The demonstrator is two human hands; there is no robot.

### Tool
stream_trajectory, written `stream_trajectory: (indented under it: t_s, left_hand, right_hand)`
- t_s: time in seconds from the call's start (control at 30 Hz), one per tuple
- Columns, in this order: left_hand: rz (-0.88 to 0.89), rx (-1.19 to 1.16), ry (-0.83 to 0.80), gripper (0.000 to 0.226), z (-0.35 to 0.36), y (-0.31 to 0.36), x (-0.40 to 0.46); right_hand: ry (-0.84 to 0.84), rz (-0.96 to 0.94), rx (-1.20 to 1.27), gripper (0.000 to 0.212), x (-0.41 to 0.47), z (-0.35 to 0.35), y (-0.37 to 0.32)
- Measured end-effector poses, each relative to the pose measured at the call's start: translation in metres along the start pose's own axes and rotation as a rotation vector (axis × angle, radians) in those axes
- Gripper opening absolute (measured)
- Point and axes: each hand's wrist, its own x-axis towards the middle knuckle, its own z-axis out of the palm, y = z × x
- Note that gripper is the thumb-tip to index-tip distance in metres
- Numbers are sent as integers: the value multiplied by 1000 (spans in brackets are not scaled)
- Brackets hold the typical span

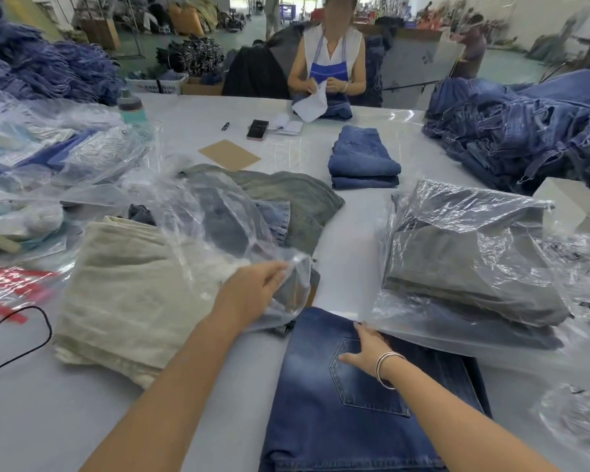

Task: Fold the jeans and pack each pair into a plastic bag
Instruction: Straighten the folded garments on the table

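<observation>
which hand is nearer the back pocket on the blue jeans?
Right. The right hand rests flat on the blue jeans, fingers on the back pocket itself. The left hand is off the jeans, up and to the left, pinching a clear plastic bag.

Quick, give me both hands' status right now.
Left hand: pinching the edge of a clear plastic bag.
Right hand: open, fingers flat on the blue jeans.

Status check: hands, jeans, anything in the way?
Left hand pinching plastic bag. Right hand flat on folded jeans, unbagged. Bagged stack crowds right.
</observation>
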Motion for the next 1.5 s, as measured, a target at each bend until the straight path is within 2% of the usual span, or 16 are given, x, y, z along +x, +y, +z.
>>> stream_trajectory:
  t_s: [0.13,0.27,0.4,0.53,0.63,0.8,1.0,1.17,1.23,1.33,1.43,1.5]
  left_hand:
    - [-152,42,-132,29,35,-27,-15]
    - [-202,90,-212,24,52,-46,-23]
    - [-226,113,-218,22,57,-55,-23]
    - [-203,83,-148,14,56,-57,-22]
    - [-168,121,-132,25,54,-54,-18]
    - [-83,129,-161,39,57,-44,-14]
    - [109,-4,-313,44,63,-21,-18]
    - [183,-54,-293,55,49,-33,-39]
    - [149,-21,-241,55,49,-43,-56]
    - [21,73,-63,59,47,-52,-71]
    - [-45,308,145,57,46,-63,-78]
    - [-138,390,170,49,41,-69,-83]
  right_hand:
    - [-69,9,-116,112,17,2,1]
    - [-97,67,-301,123,28,3,-1]
    - [-145,76,-309,98,33,-4,-5]
    - [-137,-85,-386,70,30,-2,-10]
    - [-207,-193,-217,50,24,-8,-16]
    - [-294,-255,35,40,17,-24,-25]
    - [-293,-304,215,30,16,-37,-44]
    - [-180,-289,485,28,17,-58,-41]
    - [-102,-245,618,28,20,-63,-32]
    - [-34,-190,781,26,24,-63,-25]
    - [-39,-196,882,26,23,-62,-21]
    - [-37,-185,1011,26,22,-63,-15]
